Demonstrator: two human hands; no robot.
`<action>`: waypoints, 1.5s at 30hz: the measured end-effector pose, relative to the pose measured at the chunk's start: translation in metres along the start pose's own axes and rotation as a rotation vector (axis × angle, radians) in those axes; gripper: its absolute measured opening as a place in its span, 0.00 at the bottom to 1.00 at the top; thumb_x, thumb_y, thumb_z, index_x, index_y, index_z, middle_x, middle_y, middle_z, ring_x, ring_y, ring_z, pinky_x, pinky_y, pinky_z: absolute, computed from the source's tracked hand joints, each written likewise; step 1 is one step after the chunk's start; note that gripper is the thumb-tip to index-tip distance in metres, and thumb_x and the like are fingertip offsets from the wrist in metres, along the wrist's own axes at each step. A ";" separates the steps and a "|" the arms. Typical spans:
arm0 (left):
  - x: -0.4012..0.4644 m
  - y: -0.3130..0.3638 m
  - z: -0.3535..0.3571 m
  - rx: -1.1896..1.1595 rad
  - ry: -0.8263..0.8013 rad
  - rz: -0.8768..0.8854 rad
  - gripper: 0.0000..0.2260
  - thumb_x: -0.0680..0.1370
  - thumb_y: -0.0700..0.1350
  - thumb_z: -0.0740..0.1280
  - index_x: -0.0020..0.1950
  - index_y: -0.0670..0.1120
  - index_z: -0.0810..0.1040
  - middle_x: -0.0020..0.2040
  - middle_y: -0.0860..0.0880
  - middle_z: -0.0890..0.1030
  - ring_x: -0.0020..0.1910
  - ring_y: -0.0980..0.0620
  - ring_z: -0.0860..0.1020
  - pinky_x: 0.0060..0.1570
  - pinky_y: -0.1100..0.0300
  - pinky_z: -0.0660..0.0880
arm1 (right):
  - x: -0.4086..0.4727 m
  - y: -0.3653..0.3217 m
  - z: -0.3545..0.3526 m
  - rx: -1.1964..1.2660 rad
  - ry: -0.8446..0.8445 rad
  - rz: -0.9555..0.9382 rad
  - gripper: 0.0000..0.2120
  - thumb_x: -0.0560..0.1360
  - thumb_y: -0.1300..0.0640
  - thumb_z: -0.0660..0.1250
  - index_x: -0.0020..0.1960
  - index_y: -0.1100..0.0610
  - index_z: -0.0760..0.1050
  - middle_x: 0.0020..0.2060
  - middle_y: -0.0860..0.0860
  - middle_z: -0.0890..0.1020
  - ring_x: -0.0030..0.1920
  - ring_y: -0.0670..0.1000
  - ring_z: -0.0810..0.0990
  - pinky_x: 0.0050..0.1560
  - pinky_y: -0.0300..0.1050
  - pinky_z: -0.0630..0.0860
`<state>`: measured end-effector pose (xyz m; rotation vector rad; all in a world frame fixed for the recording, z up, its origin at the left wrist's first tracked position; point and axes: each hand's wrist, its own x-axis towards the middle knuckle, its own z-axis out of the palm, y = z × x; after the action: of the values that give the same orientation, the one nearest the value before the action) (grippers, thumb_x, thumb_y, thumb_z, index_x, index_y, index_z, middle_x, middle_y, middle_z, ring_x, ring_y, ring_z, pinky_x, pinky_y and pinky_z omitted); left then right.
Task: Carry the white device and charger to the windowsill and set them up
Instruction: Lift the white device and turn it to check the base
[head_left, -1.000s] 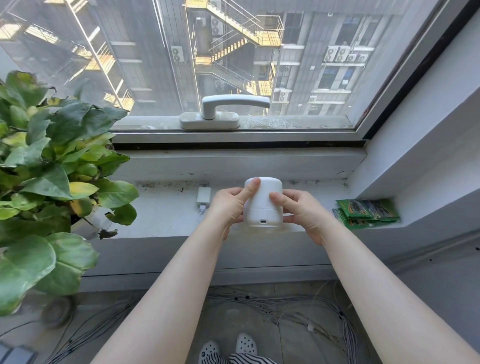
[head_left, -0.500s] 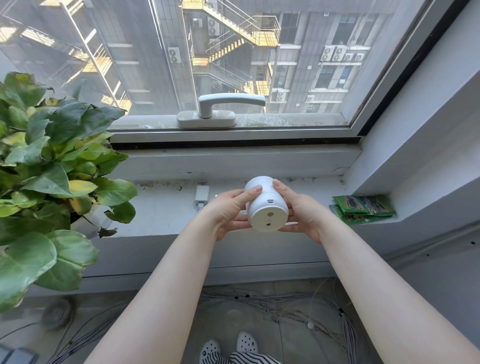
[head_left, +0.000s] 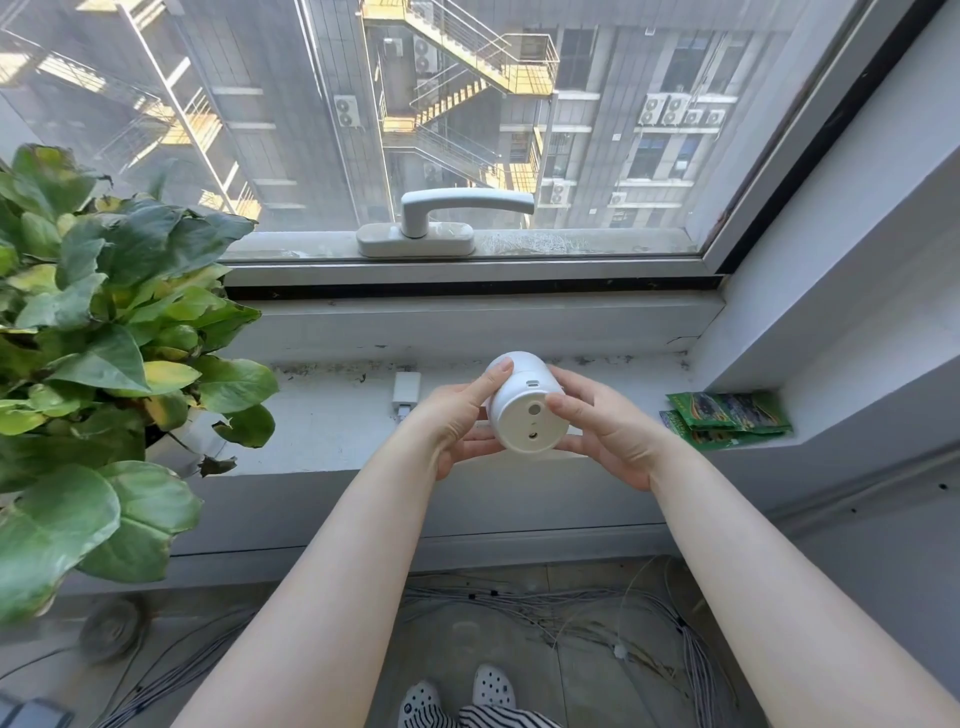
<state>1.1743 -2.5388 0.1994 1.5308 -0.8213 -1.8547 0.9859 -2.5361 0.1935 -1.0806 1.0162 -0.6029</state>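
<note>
Both hands hold the white device (head_left: 522, 410) in the air just above the windowsill (head_left: 332, 415), tipped so its flat base faces the camera. The base shows 2 small round marks, and a small slot sits on the side wall near the upper edge. The left hand (head_left: 457, 421) wraps the device from the left, its fingers (head_left: 491, 382) clenched against the rounded side with the forefinger lying along the top. The right hand (head_left: 605, 431) grips from the right, one fingertip resting on the rim of the base. The charger (head_left: 406, 389), a small white block, lies flat on the windowsill just left of the left hand. A leafy potted plant (head_left: 104, 332) stands at the sill's left end, and green packets (head_left: 727, 418) lie at its right end, well apart from the device. The window handle (head_left: 441, 213) sits above.
</note>
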 end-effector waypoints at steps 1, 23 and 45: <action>0.000 0.000 0.000 0.004 0.006 0.001 0.24 0.70 0.62 0.70 0.54 0.43 0.80 0.49 0.43 0.84 0.44 0.46 0.85 0.47 0.55 0.81 | 0.000 0.001 0.000 0.017 0.001 -0.005 0.32 0.67 0.44 0.73 0.69 0.49 0.71 0.64 0.55 0.78 0.64 0.52 0.77 0.62 0.53 0.76; 0.003 -0.006 -0.008 0.117 -0.132 0.121 0.22 0.70 0.56 0.72 0.61 0.49 0.79 0.54 0.50 0.84 0.57 0.51 0.80 0.62 0.49 0.74 | 0.007 -0.017 -0.005 -0.132 0.109 0.061 0.36 0.69 0.40 0.69 0.72 0.55 0.66 0.64 0.48 0.75 0.64 0.46 0.74 0.60 0.46 0.74; 0.011 -0.004 -0.005 -0.115 0.001 0.138 0.20 0.75 0.45 0.69 0.65 0.39 0.76 0.59 0.44 0.82 0.59 0.50 0.80 0.63 0.59 0.74 | 0.019 -0.013 0.008 0.238 0.328 0.217 0.18 0.73 0.43 0.68 0.58 0.52 0.78 0.52 0.62 0.80 0.54 0.62 0.82 0.59 0.57 0.78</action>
<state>1.1770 -2.5453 0.1883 1.3699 -0.7854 -1.7692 1.0025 -2.5531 0.1991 -0.6637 1.2906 -0.7176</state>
